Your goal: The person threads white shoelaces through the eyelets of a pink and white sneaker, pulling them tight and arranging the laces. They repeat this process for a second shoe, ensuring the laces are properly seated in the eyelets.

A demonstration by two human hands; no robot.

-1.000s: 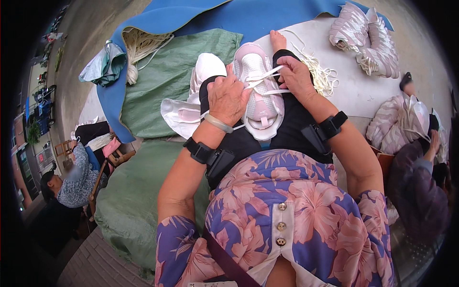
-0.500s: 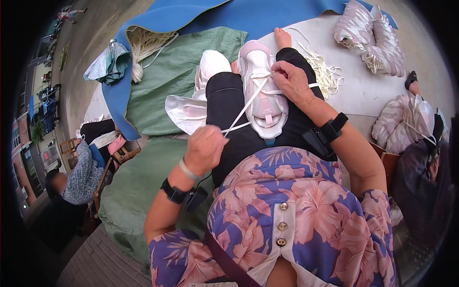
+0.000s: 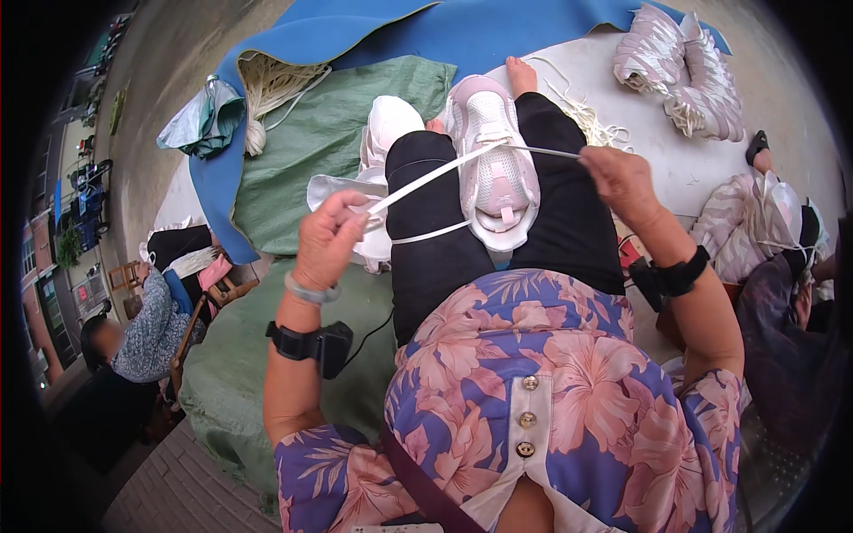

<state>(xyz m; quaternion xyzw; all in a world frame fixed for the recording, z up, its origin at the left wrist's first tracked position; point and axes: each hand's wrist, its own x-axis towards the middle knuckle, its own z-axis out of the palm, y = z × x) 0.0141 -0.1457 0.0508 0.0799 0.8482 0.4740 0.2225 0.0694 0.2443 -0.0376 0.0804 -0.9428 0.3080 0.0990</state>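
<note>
Pale pink mesh sneaker [image 3: 494,169] rests sole-down on lap, between black-trousered thighs. Flat white lace [image 3: 426,178], slack a second ago, now drawn taut across eyelets: lacing pass being tightened. Left hand [image 3: 327,240] pulled out leftward, fingers pinched on lace end; right hand [image 3: 622,178] pinches other end. Second white sneaker [image 3: 386,133] beside, on green sack [image 3: 311,151].

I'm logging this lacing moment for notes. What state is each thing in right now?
left hand: closed on the lace, pulled out to the side
right hand: pinching the other lace end
white lace: stretched taut across the shoe
pink shoe: sole down on the lap
</note>
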